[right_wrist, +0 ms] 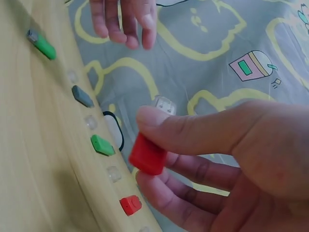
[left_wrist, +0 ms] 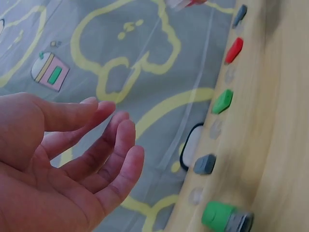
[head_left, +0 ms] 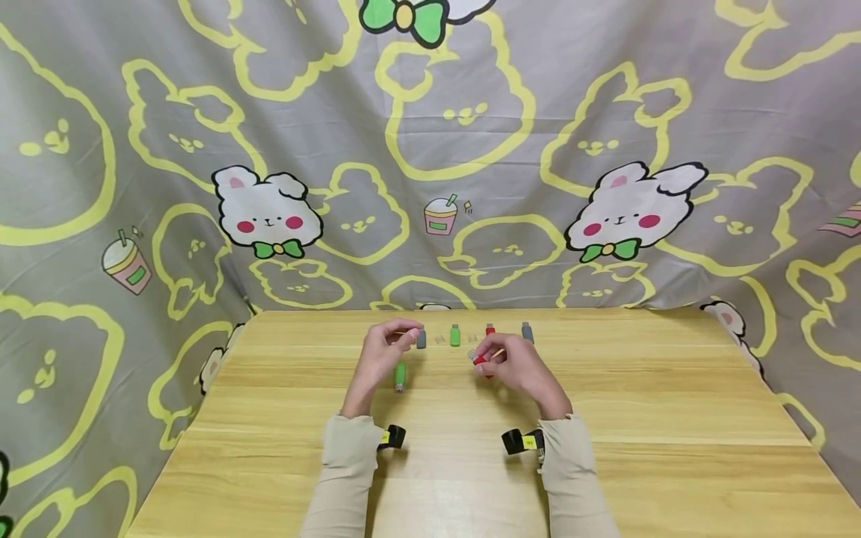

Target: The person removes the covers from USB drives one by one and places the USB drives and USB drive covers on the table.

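Note:
My right hand [head_left: 521,366] pinches a red USB stick [right_wrist: 148,154] between thumb and fingers above the table; its clear or metal end [right_wrist: 164,104] points up and away in the right wrist view. My left hand [head_left: 382,357] hovers by the left blue-grey stick [head_left: 421,338], its fingers [left_wrist: 126,140] loosely bent and empty. A green stick [head_left: 455,335], a red stick [right_wrist: 130,205] and another blue-grey stick [head_left: 528,331] continue the row. Closer to me, another green stick [head_left: 400,376] lies with its metal plug towards me.
Small clear pieces [head_left: 439,340] lie between the sticks along the far part of the wooden table [head_left: 457,478]. A patterned grey curtain [head_left: 350,112] hangs behind the table and at both sides. Black wrist cameras [head_left: 513,441] are worn on both wrists.

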`<state>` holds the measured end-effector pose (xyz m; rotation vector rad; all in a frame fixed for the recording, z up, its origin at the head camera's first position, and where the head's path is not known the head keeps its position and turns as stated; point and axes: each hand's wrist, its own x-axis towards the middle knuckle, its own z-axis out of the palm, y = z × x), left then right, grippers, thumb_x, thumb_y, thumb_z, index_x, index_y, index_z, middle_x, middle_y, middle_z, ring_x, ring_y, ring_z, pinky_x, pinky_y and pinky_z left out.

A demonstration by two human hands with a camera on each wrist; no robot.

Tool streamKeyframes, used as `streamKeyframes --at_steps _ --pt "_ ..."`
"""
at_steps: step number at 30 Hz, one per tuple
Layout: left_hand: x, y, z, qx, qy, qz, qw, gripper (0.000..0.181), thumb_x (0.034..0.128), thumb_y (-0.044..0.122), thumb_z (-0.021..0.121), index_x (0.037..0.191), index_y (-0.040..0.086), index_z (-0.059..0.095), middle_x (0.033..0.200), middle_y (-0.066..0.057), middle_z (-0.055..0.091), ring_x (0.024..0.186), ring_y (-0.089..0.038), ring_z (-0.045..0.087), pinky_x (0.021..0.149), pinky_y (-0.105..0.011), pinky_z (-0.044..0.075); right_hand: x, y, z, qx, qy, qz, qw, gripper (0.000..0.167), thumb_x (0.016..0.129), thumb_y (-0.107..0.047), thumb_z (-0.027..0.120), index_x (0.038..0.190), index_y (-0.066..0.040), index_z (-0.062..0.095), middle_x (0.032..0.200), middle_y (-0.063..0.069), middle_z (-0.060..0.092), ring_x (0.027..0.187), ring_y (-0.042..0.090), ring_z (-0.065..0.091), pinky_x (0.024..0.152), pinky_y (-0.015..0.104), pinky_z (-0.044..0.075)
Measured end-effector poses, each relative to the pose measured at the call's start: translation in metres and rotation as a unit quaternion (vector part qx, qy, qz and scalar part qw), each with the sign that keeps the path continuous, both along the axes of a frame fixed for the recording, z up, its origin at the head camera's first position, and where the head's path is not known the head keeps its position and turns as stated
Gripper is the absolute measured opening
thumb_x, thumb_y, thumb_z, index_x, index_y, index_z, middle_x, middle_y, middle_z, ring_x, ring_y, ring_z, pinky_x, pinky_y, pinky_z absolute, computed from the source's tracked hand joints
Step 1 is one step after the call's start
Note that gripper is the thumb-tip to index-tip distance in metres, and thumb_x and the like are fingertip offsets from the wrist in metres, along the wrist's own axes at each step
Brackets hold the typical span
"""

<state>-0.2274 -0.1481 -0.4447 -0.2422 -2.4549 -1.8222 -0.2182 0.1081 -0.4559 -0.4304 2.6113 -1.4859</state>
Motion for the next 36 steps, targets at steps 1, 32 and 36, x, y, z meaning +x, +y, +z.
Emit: streamKeyframes --at_steps 1,32,36 --pt "-0.002 0.002 -0.005 -0.001 0.003 -0.007 1.0 0.018 0.0997 0.003 0.066 0.112 -0.008 0.073 0.104 -0.022 0.073 0.093 -0.039 0.069 0.078 -0.028 0.059 0.0 0.0 0.0 -0.006 0.001 -0.004 1.0 0.014 0.085 0.001 0.081 0.094 -0.005 0.073 0.087 0.003 0.069 0.075 0.017 0.065 0.07 0.029 0.055" --pt "0.001 0.047 -0.013 0.022 0.001 -0.111 0.9936 0.013 0.0925 0.0 0.074 0.105 -0.004 0.074 0.099 -0.017 0.075 0.085 -0.026 0.073 0.075 -0.028 0.06 0.002 -0.01 0.011 -0.041 0.02 -0.017 0.9988 0.01 0.09 -0.006 0.08 0.1 -0.006 0.078 0.094 0.004 0.075 0.08 0.016 0.072 0.068 0.029 0.06" --pt "0.002 0.048 -0.013 0.028 0.005 -0.103 0.9943 0.012 0.0917 -0.001 0.075 0.103 -0.005 0.074 0.097 -0.018 0.075 0.084 -0.027 0.073 0.074 -0.028 0.061 0.001 -0.01 0.011 -0.039 0.016 -0.012 0.999 0.01 0.09 -0.007 0.08 0.1 -0.007 0.078 0.094 0.002 0.075 0.08 0.016 0.072 0.069 0.029 0.06"
